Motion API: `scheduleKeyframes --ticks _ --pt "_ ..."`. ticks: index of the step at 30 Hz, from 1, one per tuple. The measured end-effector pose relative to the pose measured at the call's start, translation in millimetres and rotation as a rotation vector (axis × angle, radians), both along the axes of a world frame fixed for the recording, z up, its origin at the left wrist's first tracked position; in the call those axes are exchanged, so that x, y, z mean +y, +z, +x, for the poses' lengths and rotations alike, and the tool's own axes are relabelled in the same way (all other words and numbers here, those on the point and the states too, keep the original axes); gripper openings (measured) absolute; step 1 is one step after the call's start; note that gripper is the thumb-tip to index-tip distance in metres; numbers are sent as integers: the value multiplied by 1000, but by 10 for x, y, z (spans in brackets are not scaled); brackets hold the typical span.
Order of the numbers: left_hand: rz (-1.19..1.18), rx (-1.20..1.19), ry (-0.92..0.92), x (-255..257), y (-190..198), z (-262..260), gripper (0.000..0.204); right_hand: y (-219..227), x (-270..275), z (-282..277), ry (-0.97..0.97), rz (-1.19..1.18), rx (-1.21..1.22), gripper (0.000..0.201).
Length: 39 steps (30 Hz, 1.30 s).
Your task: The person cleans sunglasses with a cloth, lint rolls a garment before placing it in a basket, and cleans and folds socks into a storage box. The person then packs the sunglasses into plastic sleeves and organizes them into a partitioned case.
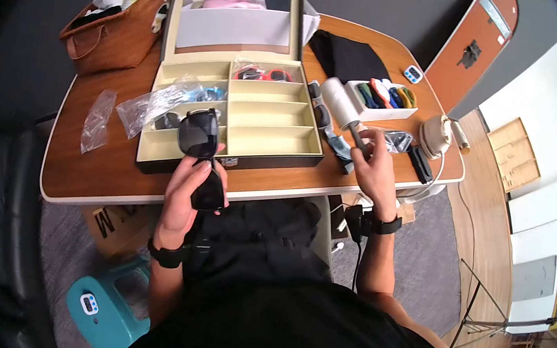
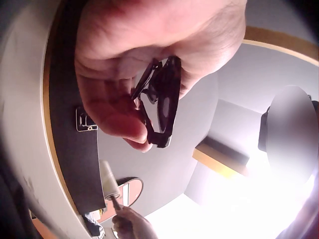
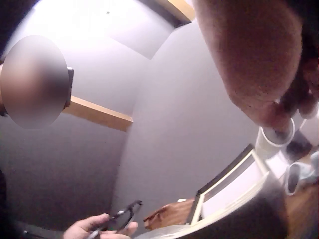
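Observation:
My left hand point(image 1: 182, 197) grips a pair of black sunglasses point(image 1: 198, 135) in front of the display case, with one dark lens standing up above the fingers. In the left wrist view the frame of the sunglasses point(image 2: 168, 99) shows edge-on between thumb and fingers. A white lint roller point(image 1: 338, 101) is held by its dark handle in my right hand point(image 1: 377, 176), its head pointing up and left beside the case. The open display case point(image 1: 275, 147) has cream compartments and a mirrored lid; red-framed sunglasses point(image 1: 276, 76) and blue ones point(image 1: 213, 94) in plastic lie inside.
Clear plastic bags point(image 1: 97, 122) lie on the wooden table point(image 1: 70, 173) at the left, below a brown basket point(image 1: 110, 45) of cloths. On the right stand a white box of rolled socks point(image 1: 394, 113), a handheld steamer point(image 1: 435, 134) with its cord, and a black cloth point(image 1: 352, 59).

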State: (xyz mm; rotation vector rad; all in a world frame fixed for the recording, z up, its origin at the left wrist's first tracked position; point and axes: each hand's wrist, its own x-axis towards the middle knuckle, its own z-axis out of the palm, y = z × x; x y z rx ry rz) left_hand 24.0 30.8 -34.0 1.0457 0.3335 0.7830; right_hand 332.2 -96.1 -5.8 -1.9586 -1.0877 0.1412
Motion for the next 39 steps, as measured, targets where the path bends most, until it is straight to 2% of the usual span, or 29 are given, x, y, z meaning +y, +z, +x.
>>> scheduleKeyframes --ticks 3,7,11,13,16,17,19,20,21,24,26,27,29,30,31,33,35,37,39 --pt "-18 0 6 -16 -9 14 42 -237 -50 228 -53 -58 -196 28" --pt "-6 18 21 -14 12 7 43 -309 -29 312 -153 -183 -230 31" --pt "-16 59 77 -46 40 31 43 -364 55 345 -95 -142 -243 29" --pt "1 52 66 -40 31 38 42 -361 82 355 -75 -22 -304 26" --pt "-1 27 27 0 -5 5 43 -358 49 648 -216 29 -477 25" --pt "-3 28 27 0 -10 1 43 -339 13 756 -270 16 -512 27" --pt "-15 29 36 2 -15 0 42 -310 -78 976 -298 -89 -617 39" --pt "-16 29 38 1 -12 2 42 -353 -101 1106 -274 -134 -586 49" --pt "-28 32 39 -2 -9 5 42 -430 -108 1210 -288 -175 -676 52" --pt "-39 42 45 -6 -9 13 42 -461 -158 1350 -224 -278 -722 48" --pt "-37 58 43 -8 -10 12 42 -379 -215 1305 -231 -319 -660 40" --pt "-32 58 35 -5 -14 11 42 -267 -226 1189 -280 -276 -667 25" --pt "-25 58 37 5 -8 18 42 -112 -257 1048 -408 -174 -638 15" --pt "-26 54 36 3 -4 14 43 -90 -255 1073 -414 -41 -639 11" --pt "-27 50 33 3 -2 7 43 -51 -262 1053 -425 65 -633 10" --pt "-21 52 38 9 -9 6 43 67 -265 945 -449 125 -621 10" --pt "-16 44 38 3 -8 14 43 166 -256 852 -422 171 -666 13" --pt "-21 51 40 -2 1 17 43 285 -213 632 -341 269 -523 15" --pt "-33 55 34 -5 -14 29 42 262 -185 530 -165 334 -385 16"
